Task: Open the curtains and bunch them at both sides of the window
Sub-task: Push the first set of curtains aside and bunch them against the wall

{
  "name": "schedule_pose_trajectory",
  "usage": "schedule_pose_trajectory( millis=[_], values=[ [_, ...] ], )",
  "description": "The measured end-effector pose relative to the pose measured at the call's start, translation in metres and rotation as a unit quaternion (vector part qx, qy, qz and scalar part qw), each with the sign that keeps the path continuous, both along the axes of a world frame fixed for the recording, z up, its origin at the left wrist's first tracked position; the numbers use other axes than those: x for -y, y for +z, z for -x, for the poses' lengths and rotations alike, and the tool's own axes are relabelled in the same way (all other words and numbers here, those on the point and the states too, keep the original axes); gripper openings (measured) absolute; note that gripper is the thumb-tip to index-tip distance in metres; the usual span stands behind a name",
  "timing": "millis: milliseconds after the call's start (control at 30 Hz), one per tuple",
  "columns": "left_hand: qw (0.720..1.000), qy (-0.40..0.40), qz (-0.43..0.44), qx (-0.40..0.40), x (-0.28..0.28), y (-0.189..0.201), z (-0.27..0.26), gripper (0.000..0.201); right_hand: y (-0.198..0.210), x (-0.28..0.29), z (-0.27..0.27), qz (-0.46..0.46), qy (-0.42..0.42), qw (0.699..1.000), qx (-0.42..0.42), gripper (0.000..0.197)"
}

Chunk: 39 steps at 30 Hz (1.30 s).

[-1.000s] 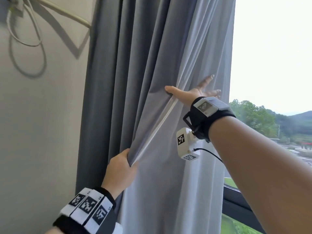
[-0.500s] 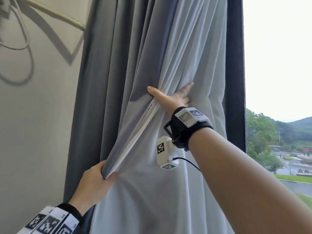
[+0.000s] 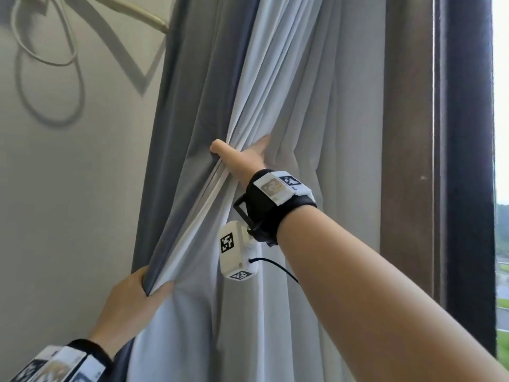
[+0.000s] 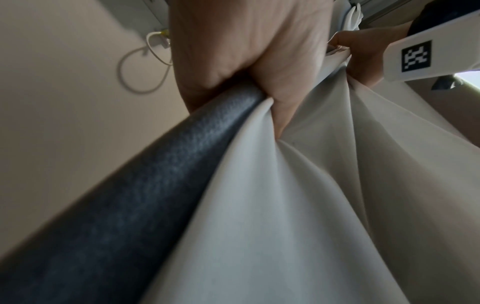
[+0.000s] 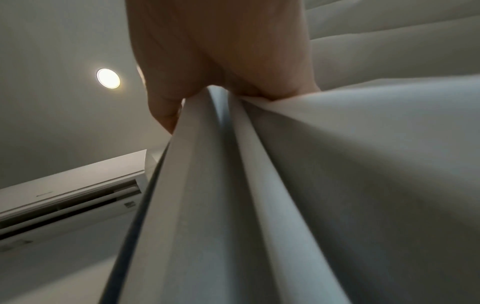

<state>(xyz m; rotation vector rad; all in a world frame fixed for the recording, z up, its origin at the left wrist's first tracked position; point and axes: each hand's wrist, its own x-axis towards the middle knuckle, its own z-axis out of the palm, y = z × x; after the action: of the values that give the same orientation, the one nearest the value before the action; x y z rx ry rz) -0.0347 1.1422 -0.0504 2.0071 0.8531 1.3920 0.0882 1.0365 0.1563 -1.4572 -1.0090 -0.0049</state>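
A grey curtain (image 3: pixel 192 106) with a white lining (image 3: pixel 303 106) hangs bunched at the left side of the window (image 3: pixel 501 78). My left hand (image 3: pixel 132 299) grips the curtain's edge low down, thumb and fingers clamped on the grey and white fold (image 4: pixel 233 115). Higher up, my right hand (image 3: pixel 242 158) presses flat against the white folds, finger straight, with the hem caught in the crook of its outstretched thumb (image 3: pixel 217 146). In the right wrist view the palm (image 5: pixel 221 51) bears on the gathered fabric (image 5: pixel 259 185). Most of its fingers are hidden in the folds.
A dark brown window frame (image 3: pixel 465 161) stands right of the curtain. A beige wall (image 3: pixel 68 216) with a looped white cable (image 3: pixel 49 59) is at the left. An air conditioner (image 5: pixel 70 193) and a ceiling light (image 5: pixel 107 78) are overhead.
Both hands have carried the curtain leftward, gathering it tighter. The dark window frame, hidden a second ago, now stands uncovered right of the fabric.
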Motion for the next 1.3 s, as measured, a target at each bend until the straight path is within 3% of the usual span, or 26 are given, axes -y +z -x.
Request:
schedule_pose_trajectory(
  millis=[267, 500, 667, 800, 833, 1000, 1300],
  values=[
    [1.000, -0.014, 0.006, -0.008, -0.071, 0.002, 0.008, 0.015, 0.005, -0.069, 0.018, -0.006, 0.021, 0.999, -0.038, 0.120],
    [0.996, -0.092, 0.001, -0.007, -0.128, -0.001, 0.020, 0.015, 0.013, -0.135, 0.053, -0.032, 0.007, 0.998, -0.057, 0.125],
    [0.990, -0.143, 0.015, -0.017, -0.148, -0.002, 0.031, 0.047, 0.017, -0.179, 0.076, -0.010, 0.025, 0.998, -0.054, 0.120],
    [0.985, -0.151, 0.000, -0.086, -0.140, 0.000, 0.034, 0.115, 0.019, -0.196, 0.101, -0.024, 0.035, 0.996, -0.080, 0.107],
    [0.986, -0.137, -0.009, -0.091, -0.138, 0.000, 0.034, 0.123, 0.019, -0.198, 0.107, -0.037, 0.033, 0.995, -0.085, 0.107],
    [0.996, -0.070, 0.001, -0.061, -0.139, 0.002, 0.020, 0.110, 0.019, -0.208, 0.122, -0.048, 0.030, 0.996, -0.069, 0.127],
    [0.998, -0.049, -0.042, 0.005, -0.185, -0.001, -0.005, 0.077, 0.005, -0.218, 0.064, -0.014, -0.029, 0.999, -0.040, 0.104]
  ],
)
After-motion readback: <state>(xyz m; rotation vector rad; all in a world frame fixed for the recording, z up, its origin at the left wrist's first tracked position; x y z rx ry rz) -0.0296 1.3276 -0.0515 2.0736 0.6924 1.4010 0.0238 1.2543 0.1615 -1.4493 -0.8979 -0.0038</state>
